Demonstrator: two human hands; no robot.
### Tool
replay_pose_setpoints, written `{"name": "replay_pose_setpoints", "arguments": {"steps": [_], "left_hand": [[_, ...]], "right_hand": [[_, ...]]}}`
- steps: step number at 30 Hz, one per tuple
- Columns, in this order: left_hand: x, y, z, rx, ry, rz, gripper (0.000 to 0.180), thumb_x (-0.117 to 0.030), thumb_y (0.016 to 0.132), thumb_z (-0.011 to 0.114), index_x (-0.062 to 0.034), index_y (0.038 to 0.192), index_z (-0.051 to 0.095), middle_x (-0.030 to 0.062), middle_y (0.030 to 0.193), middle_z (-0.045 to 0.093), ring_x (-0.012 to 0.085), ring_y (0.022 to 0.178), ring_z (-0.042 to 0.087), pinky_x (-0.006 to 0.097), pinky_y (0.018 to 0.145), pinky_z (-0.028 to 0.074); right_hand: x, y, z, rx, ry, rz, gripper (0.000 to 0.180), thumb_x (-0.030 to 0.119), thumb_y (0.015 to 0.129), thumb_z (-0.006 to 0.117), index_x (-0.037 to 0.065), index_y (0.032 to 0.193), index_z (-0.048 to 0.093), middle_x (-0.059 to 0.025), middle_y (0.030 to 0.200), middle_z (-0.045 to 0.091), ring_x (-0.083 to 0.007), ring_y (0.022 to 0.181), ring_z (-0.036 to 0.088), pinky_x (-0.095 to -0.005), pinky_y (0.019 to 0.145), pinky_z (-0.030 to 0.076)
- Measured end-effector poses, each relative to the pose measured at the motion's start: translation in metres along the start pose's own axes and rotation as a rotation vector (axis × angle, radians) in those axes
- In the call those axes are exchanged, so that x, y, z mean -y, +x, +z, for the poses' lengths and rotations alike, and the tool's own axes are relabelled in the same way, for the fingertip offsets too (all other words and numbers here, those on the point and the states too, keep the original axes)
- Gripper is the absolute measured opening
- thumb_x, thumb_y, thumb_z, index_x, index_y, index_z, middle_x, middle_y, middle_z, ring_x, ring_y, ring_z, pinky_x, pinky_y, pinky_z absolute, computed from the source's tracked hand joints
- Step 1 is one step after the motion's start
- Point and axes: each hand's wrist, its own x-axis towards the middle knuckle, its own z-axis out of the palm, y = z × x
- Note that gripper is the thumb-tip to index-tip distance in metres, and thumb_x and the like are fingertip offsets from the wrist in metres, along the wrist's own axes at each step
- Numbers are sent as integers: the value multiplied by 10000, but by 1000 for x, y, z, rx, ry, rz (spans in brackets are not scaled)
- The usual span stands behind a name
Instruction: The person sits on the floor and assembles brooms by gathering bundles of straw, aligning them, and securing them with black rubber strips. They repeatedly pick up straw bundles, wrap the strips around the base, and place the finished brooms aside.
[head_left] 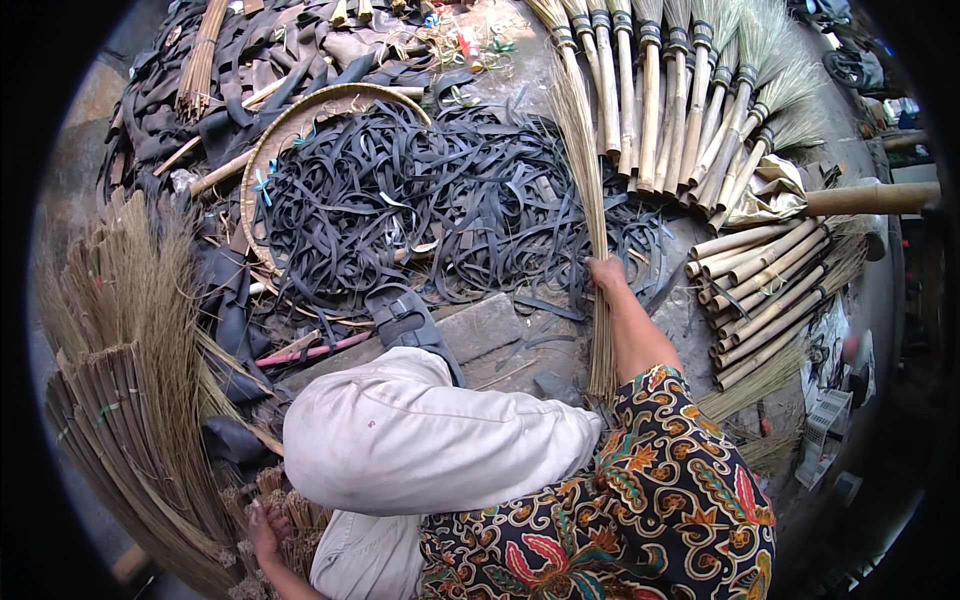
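Strips and brooms around the fingers
Strip heap point(420, 210) left of right fingers point(603, 270); finished brooms point(680, 100) behind; stick bundle point(590, 200) in them.

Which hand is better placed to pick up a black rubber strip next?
Probably left: the right hand grips the stick bundle beside the rubber strips; the left hand looks free, though low and farther away.

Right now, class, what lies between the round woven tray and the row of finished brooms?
In the head view, a heap of black rubber strips spreads from the tray toward the brooms, crossed by the bundle of straw in the right hand.
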Motion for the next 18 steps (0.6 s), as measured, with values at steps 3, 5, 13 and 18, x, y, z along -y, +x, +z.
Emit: {"name": "replay_pose_setpoints", "arguments": {"steps": [3, 5, 13, 18], "left_hand": [[-21, -10, 7, 20, 17, 44, 733, -695, 1004, 510, -41, 1329, 566, 98, 1076, 655, 170, 783, 664, 314, 653, 556], [-50, -24, 15, 24, 45, 84, 724, -683, 1011, 512, -36, 1332, 562, 100, 1095, 656, 168, 813, 662, 318, 699, 554], [-251, -114, 109, 139, -137, 798, 615, -537, 1005, 655, -21, 1332, 583, 82, 1204, 648, 176, 1066, 656, 346, 970, 529], [-370, -196, 189, 371, -272, 1208, 762, -486, 872, 831, -2, 1385, 543, 153, 1357, 614, 236, 1290, 584, 376, 1120, 463]], "right_hand": [[14, -14, -9, 31, 80, -85, 296, 291, 865, 776, 14, 949, 717, -93, 709, 676, -214, 510, 623, -380, 530, 502], [42, -31, -19, 97, 141, -212, 269, 263, 886, 774, 13, 952, 697, -60, 684, 643, -183, 503, 594, -348, 502, 480], [277, -176, -39, 346, 451, -869, 243, 255, 978, 742, 53, 1082, 654, 27, 695, 584, -60, 554, 558, -239, 506, 454], [404, -341, -15, 627, 610, -1332, 277, 270, 1001, 725, 49, 1157, 665, 26, 717, 606, -49, 595, 580, -226, 555, 473]]}}
